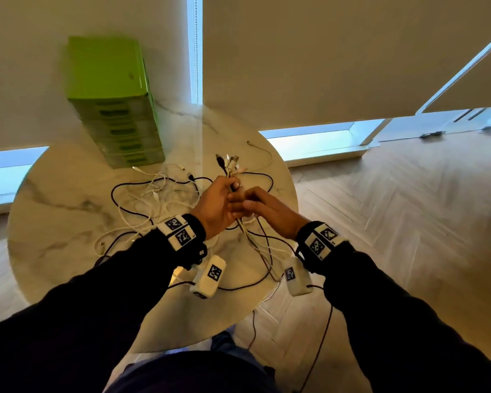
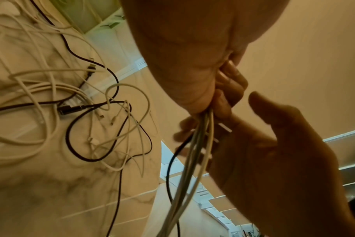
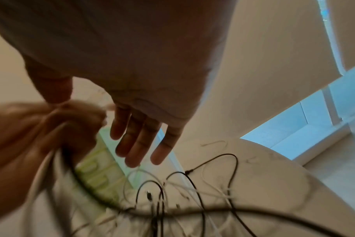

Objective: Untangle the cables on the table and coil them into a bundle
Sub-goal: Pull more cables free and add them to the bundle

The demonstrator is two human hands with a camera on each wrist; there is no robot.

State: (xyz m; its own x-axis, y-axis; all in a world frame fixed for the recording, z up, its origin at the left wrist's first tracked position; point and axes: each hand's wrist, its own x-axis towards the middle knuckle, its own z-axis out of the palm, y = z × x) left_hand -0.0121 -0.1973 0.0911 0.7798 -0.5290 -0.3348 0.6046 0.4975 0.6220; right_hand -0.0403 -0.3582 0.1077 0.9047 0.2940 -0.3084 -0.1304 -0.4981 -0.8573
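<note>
My left hand (image 1: 220, 201) grips a bunch of white and black cables (image 1: 229, 165) above the table, their plug ends fanning upward past the fist. Below the fist the held strands (image 2: 195, 160) hang down toward the table edge. My right hand (image 1: 262, 209) is right beside the left, fingers straight and spread (image 3: 140, 141), touching the left hand's fingers and holding nothing. A loose tangle of white and black cables (image 1: 153, 197) lies on the marble table left of my hands, also seen in the left wrist view as a tangle (image 2: 87, 112). The right wrist view is blurred.
The round marble table (image 1: 54, 222) carries a green drawer box (image 1: 111, 100) at its back left. One thin cable (image 1: 260, 147) lies alone near the far right rim. Some cables trail off the near edge to the wood floor (image 1: 394, 222). Blinds and low windows stand behind.
</note>
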